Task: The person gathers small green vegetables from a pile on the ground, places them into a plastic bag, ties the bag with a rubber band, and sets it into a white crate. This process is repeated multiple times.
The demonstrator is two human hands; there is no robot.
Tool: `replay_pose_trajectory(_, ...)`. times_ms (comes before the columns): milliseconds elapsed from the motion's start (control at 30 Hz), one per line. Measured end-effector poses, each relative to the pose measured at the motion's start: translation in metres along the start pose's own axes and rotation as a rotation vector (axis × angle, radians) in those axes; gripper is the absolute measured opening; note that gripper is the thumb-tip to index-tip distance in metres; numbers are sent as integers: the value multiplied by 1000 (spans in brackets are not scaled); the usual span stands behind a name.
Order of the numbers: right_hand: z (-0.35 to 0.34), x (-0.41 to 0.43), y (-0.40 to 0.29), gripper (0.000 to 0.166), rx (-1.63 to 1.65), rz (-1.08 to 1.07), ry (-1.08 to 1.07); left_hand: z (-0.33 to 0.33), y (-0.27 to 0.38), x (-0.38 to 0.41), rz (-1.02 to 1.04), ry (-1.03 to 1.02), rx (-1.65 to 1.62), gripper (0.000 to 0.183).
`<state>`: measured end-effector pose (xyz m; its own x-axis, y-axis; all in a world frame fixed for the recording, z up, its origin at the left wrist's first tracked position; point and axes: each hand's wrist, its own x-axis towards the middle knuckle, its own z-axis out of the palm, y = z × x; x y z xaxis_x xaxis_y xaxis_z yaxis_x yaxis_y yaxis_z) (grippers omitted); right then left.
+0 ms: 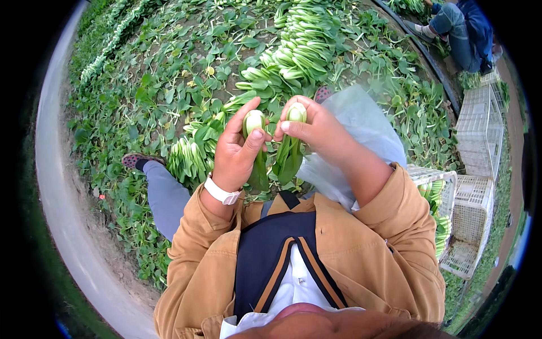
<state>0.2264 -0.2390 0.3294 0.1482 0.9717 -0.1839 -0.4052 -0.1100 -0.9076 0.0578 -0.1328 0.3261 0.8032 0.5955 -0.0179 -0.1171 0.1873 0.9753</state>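
Observation:
My left hand (pixel 235 148) grips a small head of bok choy (pixel 254 120), its pale base up and its leaves hanging down. A second bok choy (pixel 295 113) is pinched between the thumb and fingers of my right hand (pixel 313 127), also base up. The two heads are side by side and apart, in front of my chest. Just beyond my hands, a long row of cut bok choy (pixel 302 46) lies on the ground. A smaller bunch of bok choy (pixel 186 159) lies to the left, near my left leg.
Translucent plastic sheeting (pixel 360 123) covers my right leg. At my right are a white plastic crate (pixel 449 199) with bok choy inside and more pale crates (pixel 478 131). A black hose (pixel 440 76) runs past a seated person (pixel 461 34). A paved path (pixel 59 169) curves along the left.

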Motion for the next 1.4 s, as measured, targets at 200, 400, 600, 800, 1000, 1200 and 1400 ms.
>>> replay_pose_trajectory(200,4,-2,6,60,3,-25,-38,7,6,-2,78,35,182,56)
replay_pose_trajectory(400,8,-3,17,73,-582,-290,94,20,1,9,147,188,564,24)
replay_pose_trajectory(600,6,-10,3,56,-974,-129,-22,-1,10,6,4,37,424,13)
replay_pose_trajectory(800,6,-11,-2,36,-616,-13,-12,-27,-24,6,38,-95,505,41)
replay_pose_trajectory(1000,7,-8,-3,27,-216,54,71,0,-10,-14,-34,-56,-43,45)
replay_pose_trajectory(1200,13,-4,-1,55,-16,28,-87,14,-19,-17,140,-8,-35,38)
replay_pose_trajectory(1400,12,-6,-2,53,-66,50,3,36,-41,-7,256,7,202,47)
